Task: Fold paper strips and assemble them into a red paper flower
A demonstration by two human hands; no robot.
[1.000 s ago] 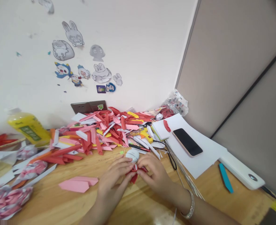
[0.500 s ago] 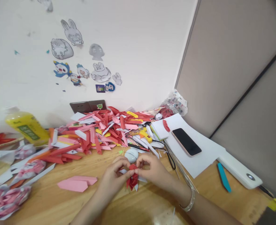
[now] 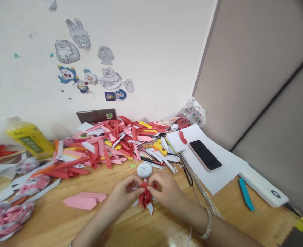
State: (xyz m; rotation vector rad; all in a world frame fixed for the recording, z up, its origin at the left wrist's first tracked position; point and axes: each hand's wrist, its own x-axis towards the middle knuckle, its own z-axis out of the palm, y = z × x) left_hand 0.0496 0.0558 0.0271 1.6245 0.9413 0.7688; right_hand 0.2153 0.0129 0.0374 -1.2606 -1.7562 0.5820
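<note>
A red and white folded-paper flower (image 3: 146, 198) is held up between my two hands, low in the middle of the view. My left hand (image 3: 129, 189) pinches its left side between thumb and fingers. From the right, my right hand (image 3: 164, 188) grips a red paper part of it, fingers curled. White pointed tips stick out below and at the sides. Just beyond the hands sits a white rounded computer mouse (image 3: 144, 170). Folded pink paper pieces (image 3: 84, 200) lie on the table left of my left hand.
Folded red, pink, white and yellow strips (image 3: 102, 147) are heaped along the wall. Near them are a yellow glue gun (image 3: 158, 147), a yellow bottle (image 3: 29, 139), and a phone (image 3: 205, 155) on white paper (image 3: 225, 175). A white device (image 3: 265, 187) and a teal strip (image 3: 246, 194) lie right.
Both hands have shifted their hold at the flower's top, the fingertips moving slightly apart. More of its red folds and white tips show now.
</note>
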